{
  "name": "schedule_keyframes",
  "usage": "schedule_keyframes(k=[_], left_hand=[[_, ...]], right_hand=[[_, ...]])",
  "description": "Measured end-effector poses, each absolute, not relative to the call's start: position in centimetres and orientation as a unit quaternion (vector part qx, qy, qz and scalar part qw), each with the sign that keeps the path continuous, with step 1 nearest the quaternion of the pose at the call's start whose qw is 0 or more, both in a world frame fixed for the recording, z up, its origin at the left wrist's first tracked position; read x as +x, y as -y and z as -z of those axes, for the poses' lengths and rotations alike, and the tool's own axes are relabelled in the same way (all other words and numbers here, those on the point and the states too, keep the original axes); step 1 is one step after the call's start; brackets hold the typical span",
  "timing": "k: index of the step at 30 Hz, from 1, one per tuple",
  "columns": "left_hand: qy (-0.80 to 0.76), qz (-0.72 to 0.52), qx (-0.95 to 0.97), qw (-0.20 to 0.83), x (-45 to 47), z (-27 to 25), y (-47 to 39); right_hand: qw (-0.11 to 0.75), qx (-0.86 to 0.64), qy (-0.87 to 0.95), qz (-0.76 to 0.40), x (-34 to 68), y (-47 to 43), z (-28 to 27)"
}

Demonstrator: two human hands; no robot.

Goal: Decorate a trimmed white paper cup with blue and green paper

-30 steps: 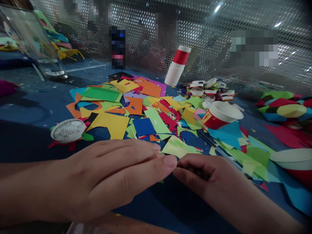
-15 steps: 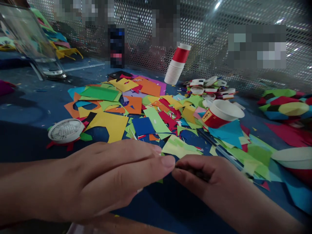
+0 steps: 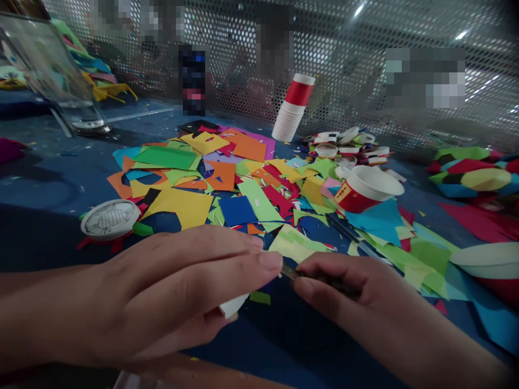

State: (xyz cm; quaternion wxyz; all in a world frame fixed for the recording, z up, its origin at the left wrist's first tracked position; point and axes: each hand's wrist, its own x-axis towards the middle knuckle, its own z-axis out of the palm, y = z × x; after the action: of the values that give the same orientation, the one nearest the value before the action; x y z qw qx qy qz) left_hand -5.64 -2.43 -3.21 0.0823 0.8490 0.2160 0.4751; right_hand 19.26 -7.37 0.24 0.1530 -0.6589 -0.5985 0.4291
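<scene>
My left hand (image 3: 182,292) is closed around a white paper piece (image 3: 235,307), mostly hidden under the fingers. Its thumb side faces my right hand (image 3: 340,286), which is closed on a thin metal-tipped tool (image 3: 289,272). Only the tool's short, narrow end shows between the two hands; its dark rear part sits inside the right fist, so its kind cannot be made out. Just beyond the hands lie a pale green paper scrap (image 3: 294,243) and a blue paper square (image 3: 238,210). Left of them rests a paper turtle (image 3: 109,219) with a drawn white shell.
Coloured paper scraps (image 3: 182,205) spread over the blue table (image 3: 292,346). A red-and-white paper cup (image 3: 367,189) and a pen (image 3: 357,237) lie to the right. Farther back are a tilted cup stack (image 3: 292,108) and a glass (image 3: 60,81) at left, before a perforated metal screen (image 3: 336,43).
My right hand has shifted slightly right, away from the left, so the tool's metal tip now shows. More of the white piece is visible under my left hand.
</scene>
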Motion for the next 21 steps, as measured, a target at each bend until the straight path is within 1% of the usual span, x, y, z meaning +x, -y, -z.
schedule_keyframes(k=[4,6,8,11,14,18,21], left_hand=[[-0.224,-0.459,0.855,0.087,-6.0,3.3,2.5],[-0.206,-0.431,0.875,0.078,-6.3,3.2,2.3],[-0.171,-0.392,0.902,0.058,-6.7,3.0,2.0],[-0.125,-0.355,0.925,0.041,-6.9,2.7,1.3],[-0.140,-0.368,0.917,0.060,-6.7,2.6,0.7],[-0.170,-0.408,0.893,0.083,-6.2,2.7,0.5],[-0.166,-0.439,0.874,0.126,-6.0,2.7,0.6]], right_hand=[[0.185,-0.650,0.612,-0.412,19.7,7.6,0.3],[0.201,-0.643,0.625,-0.395,20.0,7.7,0.5],[0.195,-0.641,0.639,-0.378,20.1,7.6,0.6],[0.162,-0.641,0.656,-0.365,19.9,7.5,0.3],[0.156,-0.642,0.668,-0.344,19.5,7.5,0.1],[0.193,-0.646,0.672,-0.306,18.8,7.8,0.2],[0.218,-0.649,0.669,-0.290,18.3,8.0,0.4]])
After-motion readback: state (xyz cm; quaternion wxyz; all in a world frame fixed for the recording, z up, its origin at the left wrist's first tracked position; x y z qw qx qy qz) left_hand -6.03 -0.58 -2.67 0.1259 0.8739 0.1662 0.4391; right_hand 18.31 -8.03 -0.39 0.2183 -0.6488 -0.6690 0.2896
